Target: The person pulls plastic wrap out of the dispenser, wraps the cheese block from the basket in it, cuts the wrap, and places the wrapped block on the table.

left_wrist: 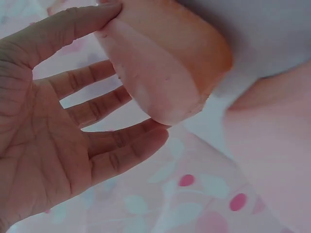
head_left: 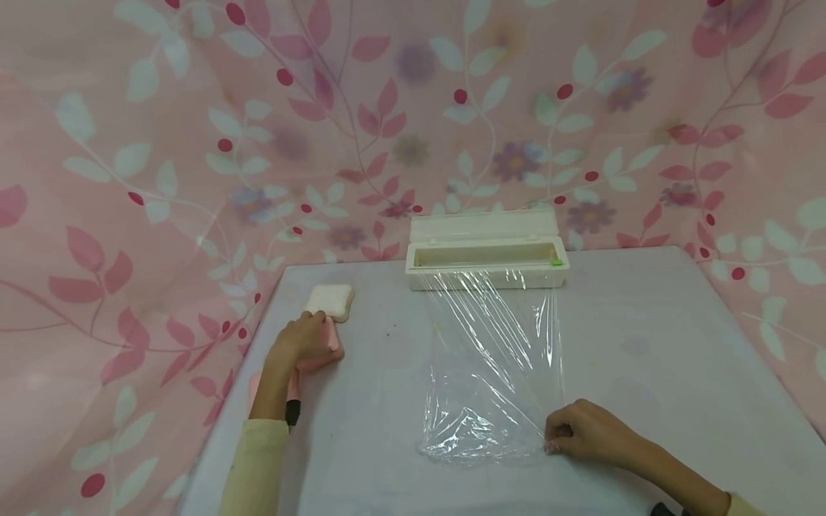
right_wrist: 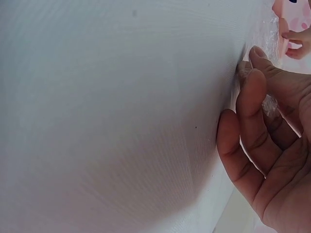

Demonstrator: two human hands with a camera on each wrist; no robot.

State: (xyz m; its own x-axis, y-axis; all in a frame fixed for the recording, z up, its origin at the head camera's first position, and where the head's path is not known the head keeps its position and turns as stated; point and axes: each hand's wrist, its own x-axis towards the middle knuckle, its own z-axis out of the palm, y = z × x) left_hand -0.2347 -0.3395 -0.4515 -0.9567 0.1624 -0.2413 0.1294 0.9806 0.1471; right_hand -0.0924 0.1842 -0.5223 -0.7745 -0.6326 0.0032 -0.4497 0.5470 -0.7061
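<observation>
My left hand (head_left: 305, 338) pinches a pink slab with an orange-brown edge (left_wrist: 155, 73), thumb on one side and fingertips on the other. It looks like a toy bread slice, though I cannot tell its exact kind. Just beyond lies a pale, bread-shaped slice (head_left: 330, 299) with a tan edge. On the right, my right hand (head_left: 587, 432) pinches the near right corner of a sheet of plastic wrap (head_left: 490, 358) between thumb and fingers, low over the table. The sheet stretches from a white wrap dispenser box (head_left: 487, 279), its lid raised, at the back.
Another pink thing (head_left: 256, 387) lies under my left forearm, mostly hidden. A bright green piece (head_left: 557, 262) sits at the right end of the dispenser's front edge. A white cloth covers the table (head_left: 381, 401); a pink floral curtain (head_left: 413, 129) hangs behind it.
</observation>
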